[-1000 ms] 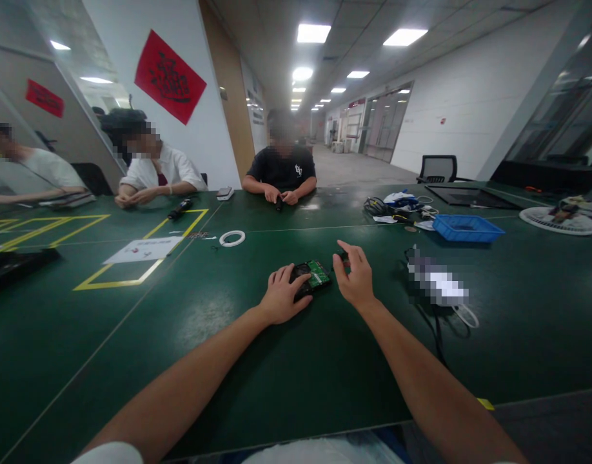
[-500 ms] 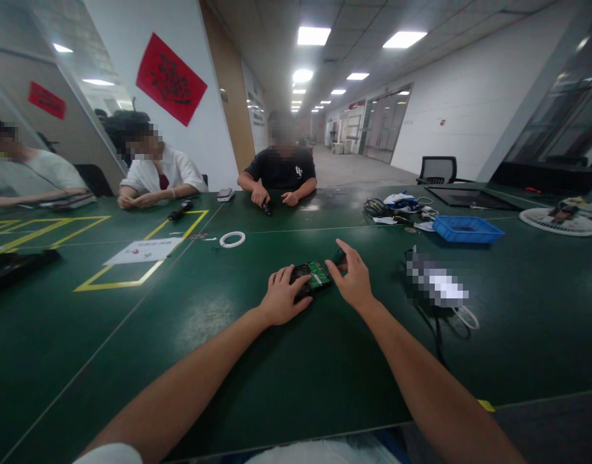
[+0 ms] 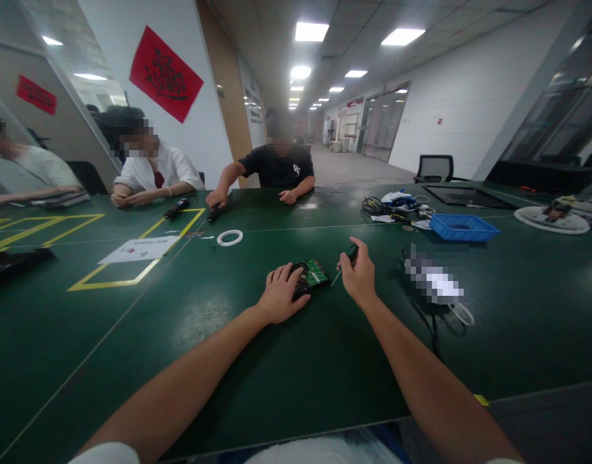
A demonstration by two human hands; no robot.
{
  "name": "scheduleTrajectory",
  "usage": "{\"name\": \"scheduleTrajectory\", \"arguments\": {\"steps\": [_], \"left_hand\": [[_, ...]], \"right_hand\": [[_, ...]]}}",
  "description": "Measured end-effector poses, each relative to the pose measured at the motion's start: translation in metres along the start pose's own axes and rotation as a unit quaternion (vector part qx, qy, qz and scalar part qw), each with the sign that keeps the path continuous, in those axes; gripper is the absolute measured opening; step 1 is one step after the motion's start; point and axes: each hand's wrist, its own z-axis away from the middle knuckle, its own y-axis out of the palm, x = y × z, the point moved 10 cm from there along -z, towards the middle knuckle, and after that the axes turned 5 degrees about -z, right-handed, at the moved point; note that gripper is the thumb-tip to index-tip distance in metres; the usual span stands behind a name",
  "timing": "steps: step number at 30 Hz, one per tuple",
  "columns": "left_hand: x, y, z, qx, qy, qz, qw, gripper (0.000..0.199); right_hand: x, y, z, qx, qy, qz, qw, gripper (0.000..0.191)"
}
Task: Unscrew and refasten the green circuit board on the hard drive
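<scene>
A hard drive point(image 3: 315, 274) with a green circuit board lies on the dark green table. My left hand point(image 3: 282, 295) is wrapped over its left side, thumb along the near edge, fingers at the far edge. To its right, my right hand point(image 3: 358, 274) holds a screwdriver point(image 3: 353, 252) with a dark handle. The thin metal shaft points down and left, its tip close to the drive's right edge.
A blue tray point(image 3: 464, 228), bundled cables point(image 3: 397, 205) and a blurred pale object point(image 3: 436, 280) with a cord lie to the right. A white ring point(image 3: 229, 238) and a paper sheet point(image 3: 138, 249) are left. Across the table sits a person point(image 3: 281, 167).
My right hand has closed around the screwdriver and its shaft now shows. The person opposite has reached toward the left with a dark object. My left hand stays on the drive.
</scene>
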Motion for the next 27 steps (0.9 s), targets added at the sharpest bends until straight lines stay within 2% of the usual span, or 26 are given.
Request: {"name": "scheduleTrajectory", "arguments": {"steps": [2,4,6,8,11,14,16,19,23,25,27], "left_hand": [[0.000,0.000,0.000,0.003,-0.003,0.001,1.000,0.080],[-0.002,-0.003,0.000,0.005,-0.009,0.000,1.000,0.084],[-0.002,-0.007,-0.001,0.010,-0.033,0.002,0.999,0.090],[0.003,-0.013,-0.002,0.017,-0.077,0.003,0.997,0.094],[0.017,-0.018,-0.005,0.052,-0.140,0.014,0.989,0.092],[0.032,-0.016,-0.006,0.091,-0.172,0.008,0.981,0.088],[0.038,-0.016,-0.005,0.092,-0.181,-0.008,0.979,0.089],[0.037,-0.012,-0.003,0.070,-0.184,0.014,0.980,0.086],[0.033,-0.006,-0.002,0.010,-0.200,0.141,0.970,0.074],[0.034,-0.005,-0.002,-0.037,-0.212,0.238,0.947,0.063],[0.038,0.000,0.000,-0.077,-0.237,0.359,0.899,0.052]], "right_hand": [[-0.035,0.010,0.002,0.024,0.140,-0.079,0.987,0.038],[-0.066,0.020,0.010,0.063,0.266,-0.088,0.958,0.023],[-0.081,0.024,0.015,0.105,0.317,-0.067,0.940,0.011],[-0.087,0.027,0.020,0.157,0.339,-0.045,0.926,0.003],[-0.087,0.037,0.035,0.249,0.371,-0.019,0.894,0.007],[-0.075,0.046,0.047,0.303,0.381,-0.006,0.874,0.009],[-0.063,0.055,0.056,0.346,0.380,-0.001,0.858,0.017],[-0.046,0.065,0.065,0.377,0.367,0.008,0.851,0.031],[-0.035,0.071,0.069,0.375,0.363,0.000,0.853,0.031],[-0.034,0.071,0.068,0.361,0.371,-0.014,0.855,0.029],[-0.033,0.070,0.066,0.350,0.376,-0.034,0.857,0.026]]}}
